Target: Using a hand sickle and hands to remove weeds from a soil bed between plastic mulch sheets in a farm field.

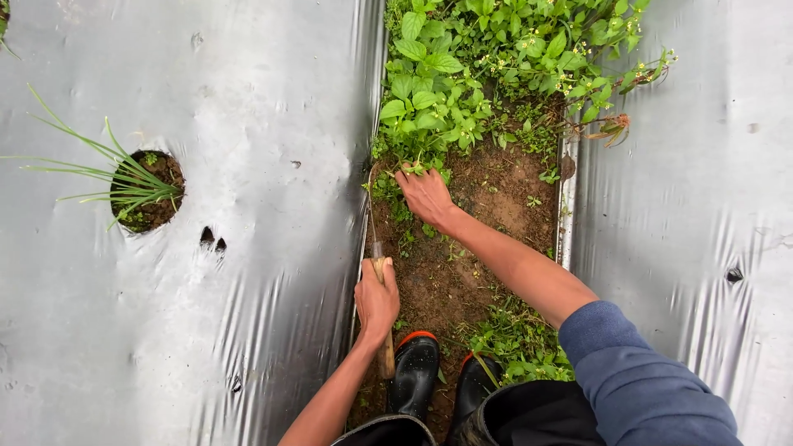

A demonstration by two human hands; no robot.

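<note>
My left hand [377, 299] is closed around the wooden handle of a thin-bladed hand tool [373, 239], whose blade runs up along the left edge of the soil strip. My right hand [426, 195], on a blue-sleeved arm, reaches forward and grips the base of a clump of green weeds [429, 99]. The weeds fill the far part of the furrow [496, 206], which is bare brown soil nearer to me. My black rubber boots [415, 372] stand in the furrow below the hands.
Silver plastic sheeting [248, 248] covers the raised beds on both sides of the furrow. A grass-like plant [132, 177] grows from a round hole in the left sheet. More low weeds [516, 339] sit beside my right boot.
</note>
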